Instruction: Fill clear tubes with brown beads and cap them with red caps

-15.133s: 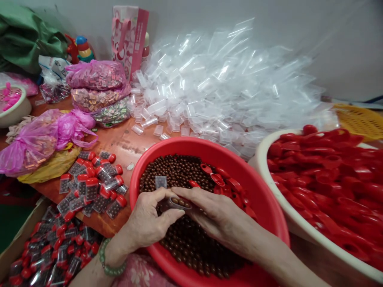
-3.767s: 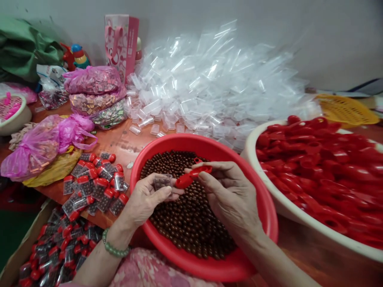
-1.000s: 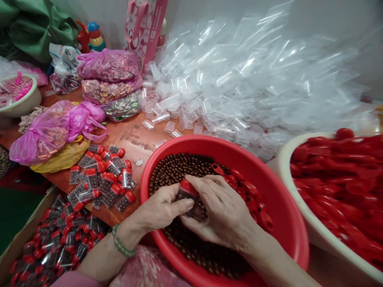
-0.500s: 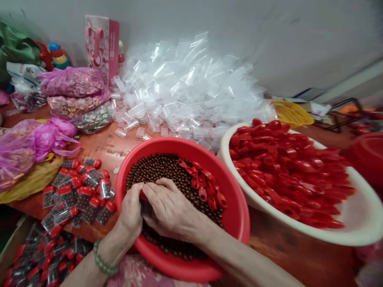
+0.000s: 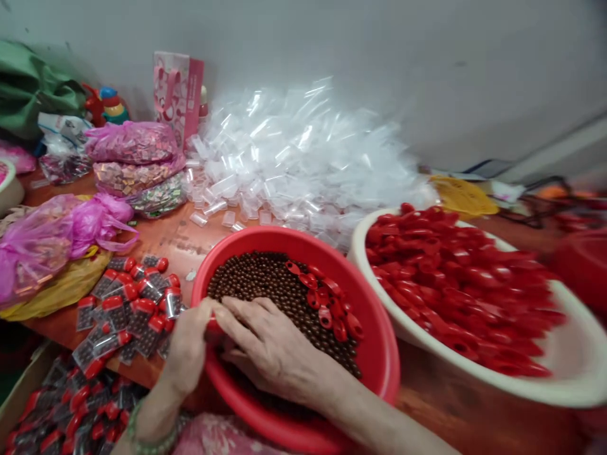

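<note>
Over the left rim of a red basin of shiny dark brown beads, my two hands are brought together. My left hand, a green bead bracelet at its wrist, is closed around a small red-capped container. Only a bit of red shows, as the fingers hide the rest. My right hand curls over the same container from the other side, its thumb out of sight. Several red spouted caps lie on the beads. Left of the basin are filled red-capped containers in a pile.
A white basin heaped with red caps stands at right. Clear empty containers are piled against the wall. Pink bags and a gift bag stand at back left. More filled containers lie lower left.
Both hands, still together on the container, have moved left from above the beads to the basin's rim. The whole view has shifted slightly, with things appearing lower.
</note>
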The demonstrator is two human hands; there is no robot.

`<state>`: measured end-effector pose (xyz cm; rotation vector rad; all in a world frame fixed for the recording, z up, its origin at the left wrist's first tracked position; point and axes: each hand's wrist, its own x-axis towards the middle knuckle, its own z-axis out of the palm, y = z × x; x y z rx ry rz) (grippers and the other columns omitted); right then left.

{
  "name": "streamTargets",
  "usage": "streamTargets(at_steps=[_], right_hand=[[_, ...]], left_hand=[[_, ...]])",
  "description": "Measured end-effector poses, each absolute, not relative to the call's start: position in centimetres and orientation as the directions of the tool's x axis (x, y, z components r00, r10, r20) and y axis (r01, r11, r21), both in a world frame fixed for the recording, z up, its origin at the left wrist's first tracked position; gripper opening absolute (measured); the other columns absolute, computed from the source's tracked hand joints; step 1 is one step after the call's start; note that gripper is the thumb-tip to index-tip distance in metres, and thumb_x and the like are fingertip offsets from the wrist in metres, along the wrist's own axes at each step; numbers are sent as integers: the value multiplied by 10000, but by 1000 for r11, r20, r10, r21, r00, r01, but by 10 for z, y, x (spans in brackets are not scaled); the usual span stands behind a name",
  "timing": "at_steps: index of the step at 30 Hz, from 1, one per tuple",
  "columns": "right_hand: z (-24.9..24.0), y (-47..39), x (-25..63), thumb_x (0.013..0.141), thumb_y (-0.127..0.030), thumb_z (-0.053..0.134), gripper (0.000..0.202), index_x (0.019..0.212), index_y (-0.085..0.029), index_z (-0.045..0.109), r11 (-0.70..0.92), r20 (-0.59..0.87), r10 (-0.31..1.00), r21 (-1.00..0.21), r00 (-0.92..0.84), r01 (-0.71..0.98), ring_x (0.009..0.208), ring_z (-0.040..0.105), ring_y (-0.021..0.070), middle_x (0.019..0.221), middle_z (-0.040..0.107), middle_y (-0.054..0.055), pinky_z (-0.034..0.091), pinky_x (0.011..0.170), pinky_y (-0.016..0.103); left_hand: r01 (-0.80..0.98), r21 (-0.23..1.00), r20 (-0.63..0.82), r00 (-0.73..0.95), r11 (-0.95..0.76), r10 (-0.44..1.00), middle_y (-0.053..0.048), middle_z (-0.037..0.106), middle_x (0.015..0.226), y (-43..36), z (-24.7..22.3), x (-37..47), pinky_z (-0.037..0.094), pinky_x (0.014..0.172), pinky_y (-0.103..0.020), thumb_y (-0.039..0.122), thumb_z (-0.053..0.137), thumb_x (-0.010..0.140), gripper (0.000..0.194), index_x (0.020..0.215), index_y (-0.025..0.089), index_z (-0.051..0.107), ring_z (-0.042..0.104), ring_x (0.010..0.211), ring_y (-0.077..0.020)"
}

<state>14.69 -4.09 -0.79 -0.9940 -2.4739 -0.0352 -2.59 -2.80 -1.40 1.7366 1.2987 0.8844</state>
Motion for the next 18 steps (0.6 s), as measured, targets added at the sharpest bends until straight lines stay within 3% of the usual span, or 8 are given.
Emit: streamTargets(at_steps=[2,3,7,10,12,14,18], right_hand=[[-11,-37,159,886,-212,562,501,1366,-126,449,673,267,732,-148,-626,724,1034,617,242,1167,663,151,494,846,383],[-15,-33,169,884,-203,563,456,1331,-141,496,615,184,786,-128,-590,778,1013,623,237,1142,674,135,498,843,375],[-32,-4,221,894,-102,473,268,1102,-91,642,387,112,920,-86,-377,918,876,645,270,1002,693,181,509,760,402],[-41,16,249,920,-137,438,261,1049,-87,659,295,77,955,-100,-288,950,880,636,293,988,677,199,499,786,437],[-44,21,255,930,-170,442,254,1032,-109,666,285,43,958,-126,-282,950,904,627,287,1000,673,180,495,819,430],[-44,20,250,938,-200,448,241,985,-142,677,305,10,952,-155,-307,940,896,624,269,979,673,148,495,830,409],[-37,14,231,925,-199,476,214,888,-179,686,386,5,920,-197,-393,901,795,638,235,867,679,94,519,763,371]], left_hand=[[442,884,75,191,-154,979,-55,703,755,-23,-7,-54,515,616,-295,327,271,968,442,870,192,680,645,674,-190],[520,837,121,129,-171,984,-56,702,761,-19,-6,-68,513,636,-299,353,283,974,443,877,188,682,651,692,-195],[913,365,346,47,-181,937,-82,696,762,0,-16,-113,510,751,-384,404,320,967,435,861,175,675,659,766,-258],[973,150,396,106,-178,912,-153,704,907,7,-25,-125,511,852,-465,409,373,964,399,942,128,656,656,891,-306],[958,167,461,134,-234,877,-196,680,1076,6,-25,-120,475,965,-501,399,453,944,361,1032,100,635,618,1067,-326],[912,261,507,149,-316,849,-182,661,1161,4,-21,-107,445,1036,-482,357,522,922,312,1084,110,621,586,1159,-301],[811,441,440,177,-384,880,-120,679,1151,31,-11,-71,452,1043,-399,272,505,930,219,1064,155,632,611,1132,-231]])
